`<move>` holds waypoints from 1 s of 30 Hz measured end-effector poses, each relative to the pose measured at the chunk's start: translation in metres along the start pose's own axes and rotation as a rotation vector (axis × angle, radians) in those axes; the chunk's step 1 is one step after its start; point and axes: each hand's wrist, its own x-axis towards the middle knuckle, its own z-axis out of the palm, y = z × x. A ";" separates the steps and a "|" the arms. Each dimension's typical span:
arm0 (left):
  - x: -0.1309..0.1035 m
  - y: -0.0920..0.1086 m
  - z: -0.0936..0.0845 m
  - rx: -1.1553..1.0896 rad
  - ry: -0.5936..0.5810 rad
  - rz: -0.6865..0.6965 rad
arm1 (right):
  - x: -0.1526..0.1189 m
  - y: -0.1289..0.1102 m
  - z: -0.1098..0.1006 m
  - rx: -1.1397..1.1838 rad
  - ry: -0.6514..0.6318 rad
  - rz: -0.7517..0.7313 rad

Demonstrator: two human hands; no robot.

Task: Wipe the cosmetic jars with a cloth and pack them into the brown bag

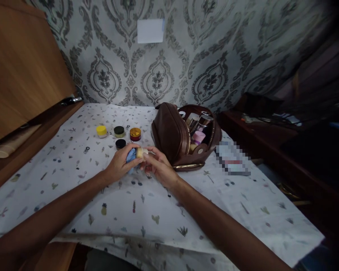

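Grip of the left hand is clamping on blue cloth and a small pale container over the surface, left of the brown bag, while the right hand is pinching its right end, so steady, light fingers are probably helping.

bare, slender forearms; bare left hand, right hand; slim fingers.

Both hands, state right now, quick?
Left hand: closed on a blue cloth and a small pale jar.
Right hand: fingers closed on the same jar's other end.
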 end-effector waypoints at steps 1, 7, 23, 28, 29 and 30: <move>0.000 -0.001 0.000 -0.009 0.006 -0.028 | 0.000 0.000 0.000 0.011 0.005 0.003; -0.005 -0.006 0.002 -0.144 0.151 -0.031 | 0.002 -0.002 -0.001 0.076 0.061 0.065; -0.006 -0.009 0.005 0.023 -0.095 0.233 | 0.001 0.007 -0.004 -0.151 -0.003 -0.072; -0.005 -0.005 0.002 -0.043 -0.057 0.172 | 0.001 0.006 -0.003 -0.167 0.014 -0.106; -0.004 -0.004 0.002 -0.034 -0.056 0.201 | 0.001 0.006 -0.003 -0.157 0.013 -0.089; -0.004 -0.003 0.002 -0.018 -0.055 0.240 | 0.001 0.006 -0.003 -0.143 0.008 -0.061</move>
